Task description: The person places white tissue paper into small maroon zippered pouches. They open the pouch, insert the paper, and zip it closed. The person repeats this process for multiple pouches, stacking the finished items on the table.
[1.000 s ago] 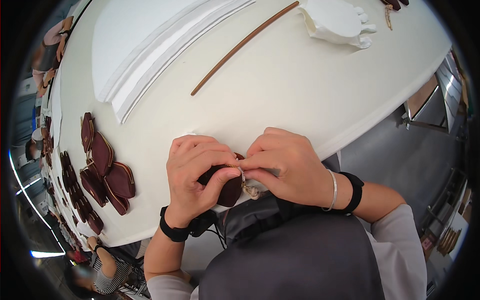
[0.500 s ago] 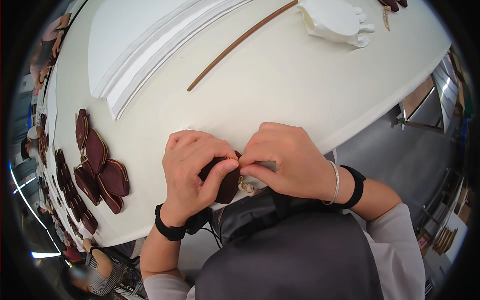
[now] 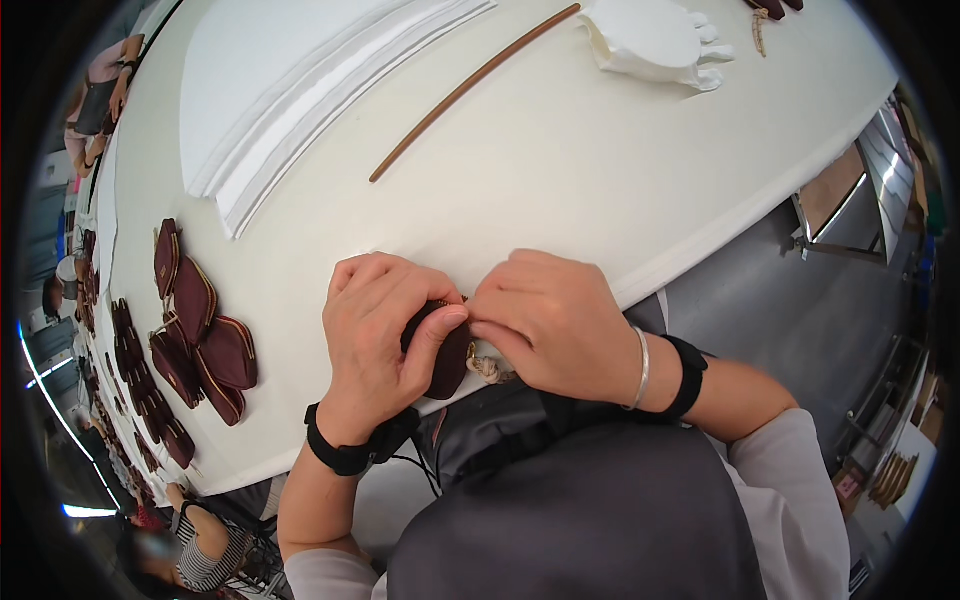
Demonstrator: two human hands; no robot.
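A small dark maroon zipped pouch [image 3: 452, 362] is held at the near edge of the table, partly covered by my fingers. My left hand [image 3: 382, 325] wraps round it, thumb and forefinger pinching its zipped upper edge. Against the left fingertips, my right hand [image 3: 555, 325] is closed in a pinch at the pouch's right corner; exactly what lies between its fingertips is hidden. From that corner hangs a cream knotted cord [image 3: 488, 370] on a gold-coloured fitting, below the right fingers.
More maroon pouches [image 3: 228, 352] lie in a cluster to the left, with rows of others beyond. White sheets [image 3: 300, 100], a thin brown rod [image 3: 470, 88] and a white glove [image 3: 655, 45] rest farther back. Other people sit or stand along the left side.
Both hands and the pouch have shifted slightly left. The right hand's fingers have curled further down over the corner, hiding more of the gold-coloured fitting.
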